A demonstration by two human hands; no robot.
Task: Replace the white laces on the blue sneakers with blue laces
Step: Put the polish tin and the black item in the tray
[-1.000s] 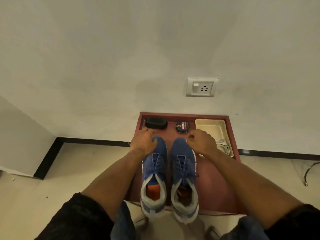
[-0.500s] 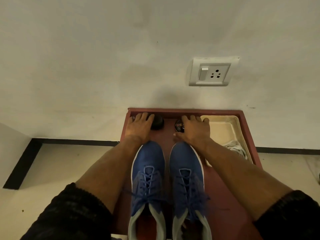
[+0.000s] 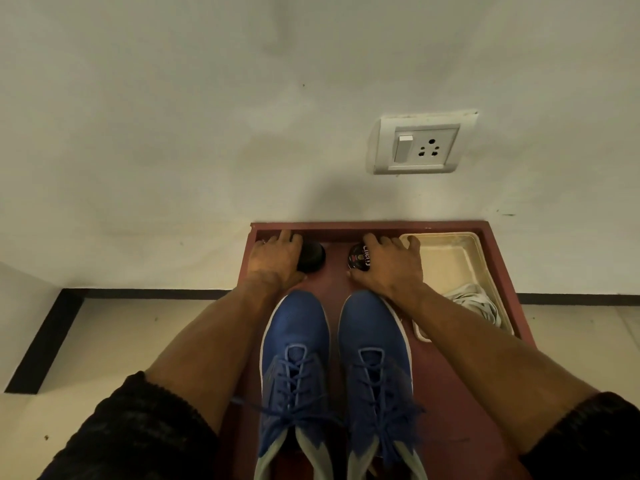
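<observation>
I see the pair of blue knit sneakers (image 3: 336,368) standing side by side, toes to the wall, on the dark red wooden bench (image 3: 498,271); both already carry blue laces (image 3: 298,382), tied in loose bows. The bundle of white laces (image 3: 474,303) lies in the cream plastic tray (image 3: 450,251) at the right. My left hand (image 3: 273,261) lies flat on the bench, fingers straight, its grip apart, touching the black oval block (image 3: 313,258). My right hand (image 3: 388,265) is spread over the round black polish tin (image 3: 358,261), grip likewise apart, holding nothing. I judge the lacing finished. Risks: weight on the right hand could skid the tin; the loose bows could slip undone if the shoes are lifted by them.
</observation>
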